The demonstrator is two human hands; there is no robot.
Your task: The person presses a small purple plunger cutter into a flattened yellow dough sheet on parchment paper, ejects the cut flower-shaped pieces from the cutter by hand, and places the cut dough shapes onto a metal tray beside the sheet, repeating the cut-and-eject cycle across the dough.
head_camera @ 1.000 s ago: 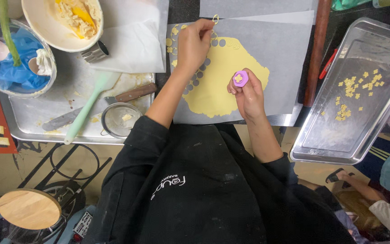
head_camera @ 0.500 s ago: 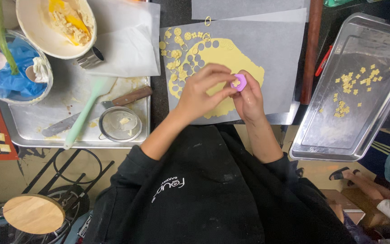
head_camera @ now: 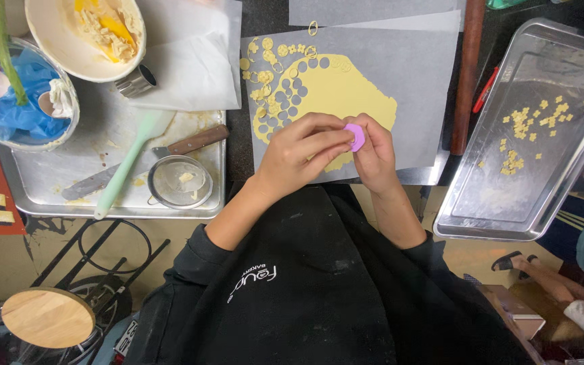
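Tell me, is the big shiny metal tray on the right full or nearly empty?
Nearly empty: the big metal tray holds only scattered small yellow dough pieces; most of its floor shows bare.

Pink cutter (head_camera: 355, 136): mostly covered by fingers of left hand (head_camera: 303, 152) and right hand (head_camera: 375, 154). Dough sheet (head_camera: 346, 91): lower part hidden beneath both hands. Blue-filled bowl (head_camera: 62, 128), at 10 o'clock: cropped by frame edge. Tray pieces (head_camera: 522, 125), at 2 o'clock: shapes too small to tell.

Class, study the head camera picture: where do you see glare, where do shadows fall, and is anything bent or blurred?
Head view: even overhead light; soft glare on the steel tray at right; the hands, left hand and right hand, cast a faint shadow on the yellow dough sheet; wide-lens bending curves the rolling pin and tray edges; the purple cutter is sharp; corners look dimmer.
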